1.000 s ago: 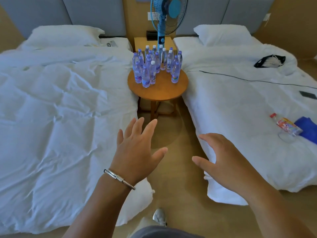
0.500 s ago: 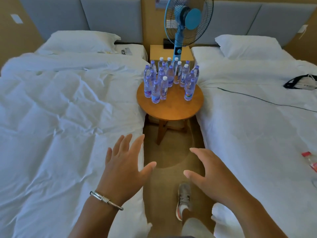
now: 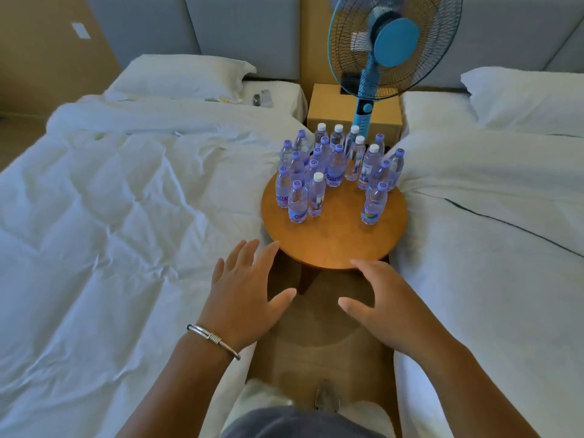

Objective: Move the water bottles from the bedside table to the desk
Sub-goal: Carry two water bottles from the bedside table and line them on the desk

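1. Bottles (image 3: 336, 177) wait untouched, a crowd of them upright on the round worktop (image 3: 331, 245) wedged between two beds; no desk is in sight from where I stand.
2. Nearest me, the left hand (image 3: 245, 298) hovers with fingers spread and straight, holding nothing, its tips just short of the worktop's near edge. A metal bangle (image 3: 211, 338) sits on that wrist.
3. The right hand (image 3: 379, 298) is likewise empty, fingers loosely arched, its tips at the near rim; I cannot tell if they touch it.
4. Closest for taking are the front pair (image 3: 305, 200) on the left and a lone bottle (image 3: 374, 205) on the right, standing apart from the pack.
5. They look small, clear and full, so I'd guess light enough for one per hand, or more, thin-walled and a bit squashy. Hold round the middle or the neck under the cap. The pack is tight, so a careless reach could topple neighbours.
6. Caps are purple or white. Labels are purplish with writing too blurred to read.
7. Behind stand a blue fan (image 3: 392, 45) and a boxy nightstand (image 3: 325, 105), with white bedding (image 3: 126, 216) on both sides.
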